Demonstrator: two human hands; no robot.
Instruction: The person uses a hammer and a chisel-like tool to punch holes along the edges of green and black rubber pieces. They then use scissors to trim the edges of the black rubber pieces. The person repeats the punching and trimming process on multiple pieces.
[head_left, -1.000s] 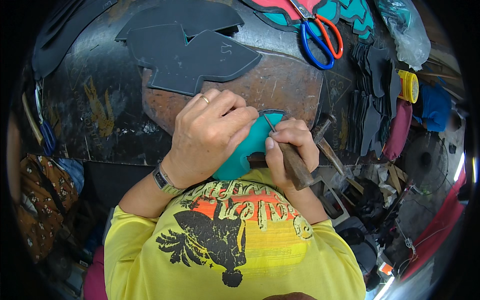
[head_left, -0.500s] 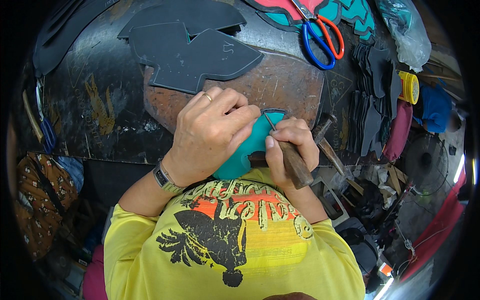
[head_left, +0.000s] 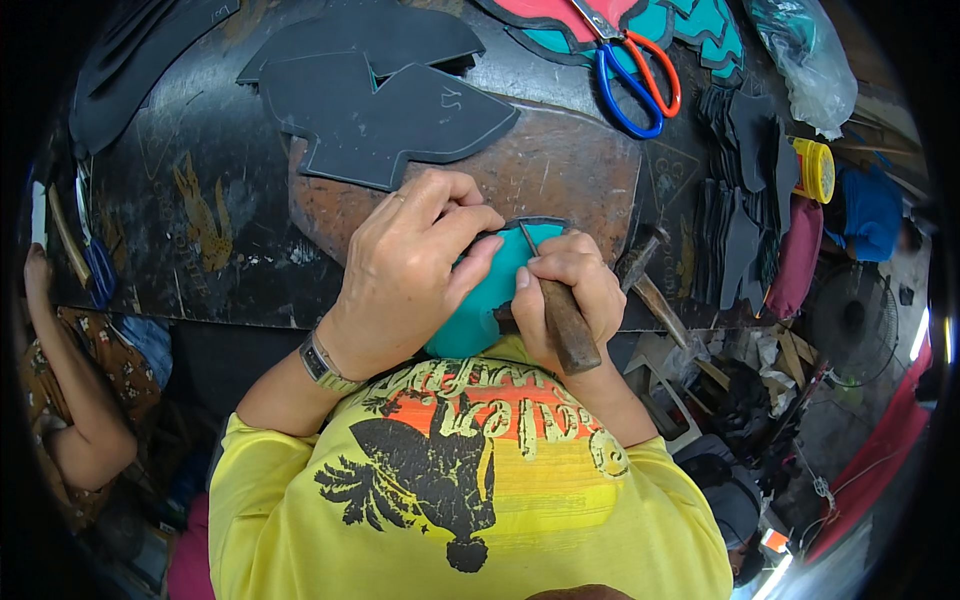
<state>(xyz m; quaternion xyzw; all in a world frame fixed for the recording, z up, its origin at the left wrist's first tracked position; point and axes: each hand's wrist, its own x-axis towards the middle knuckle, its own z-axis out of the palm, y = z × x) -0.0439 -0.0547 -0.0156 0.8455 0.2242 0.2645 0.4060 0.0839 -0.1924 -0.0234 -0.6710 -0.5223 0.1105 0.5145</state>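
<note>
A teal shaped piece (head_left: pixel 495 285) with a black edge lies before me at the near side of the table, on a brown board (head_left: pixel 580 165). My left hand (head_left: pixel 410 245) is on its left side, fingers curled at the black edge and thumb bent over the teal surface. My right hand (head_left: pixel 580 290) is closed round an awl (head_left: pixel 568 335) with a worn wooden handle. The awl's thin metal shaft points away from me, its tip at the piece's far black edge. Part of the piece is hidden under both hands.
A hammer (head_left: pixel 660 300) lies just right of my right hand. Beyond the board are dark cut pieces (head_left: pixel 390 120) and red-and-blue-handled scissors (head_left: pixel 640 85). Stacked dark strips (head_left: pixel 735 200) and a yellow container (head_left: pixel 815 170) stand right. Another person's arm (head_left: pixel 85 400) is at far left.
My right hand and the awl have shifted slightly left along the black edge. My left thumb has drawn back a little. Another person's arm has come into view at far left.
</note>
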